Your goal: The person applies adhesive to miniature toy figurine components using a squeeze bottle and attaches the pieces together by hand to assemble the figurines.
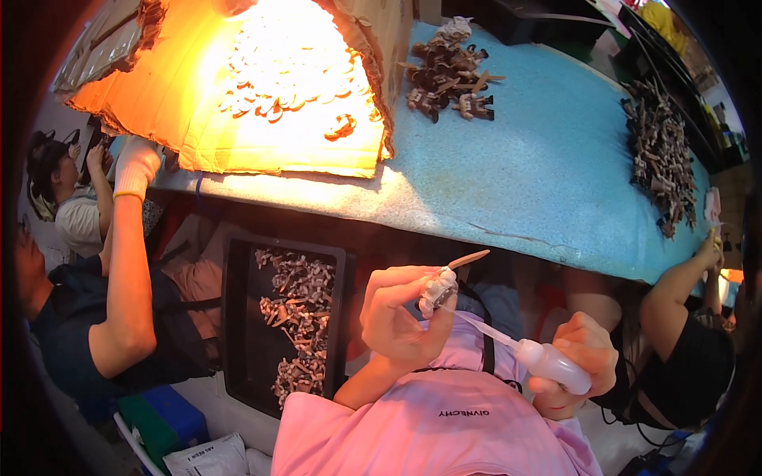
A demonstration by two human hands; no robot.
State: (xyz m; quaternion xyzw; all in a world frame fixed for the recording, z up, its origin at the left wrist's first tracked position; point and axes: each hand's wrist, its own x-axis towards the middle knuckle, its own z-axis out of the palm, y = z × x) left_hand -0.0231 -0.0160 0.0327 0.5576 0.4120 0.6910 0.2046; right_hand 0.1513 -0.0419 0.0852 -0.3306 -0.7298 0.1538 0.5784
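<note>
My left hand pinches a small whitish figurine in front of my chest. A thin tan blade-shaped piece sticks out from its top, towards the right. Wrapped in my right hand is a white squeeze bottle, tilted so that its long thin nozzle points up and left. The nozzle's tip reaches the lower side of the figurine; whether they touch, I cannot tell. My left fingers hide part of the figurine.
A black tray with piled figurines stands to my left. Beyond me is a blue-covered table bearing a figurine pile and another pile. Brightly lit cardboard holds small parts. Co-workers sit left and right.
</note>
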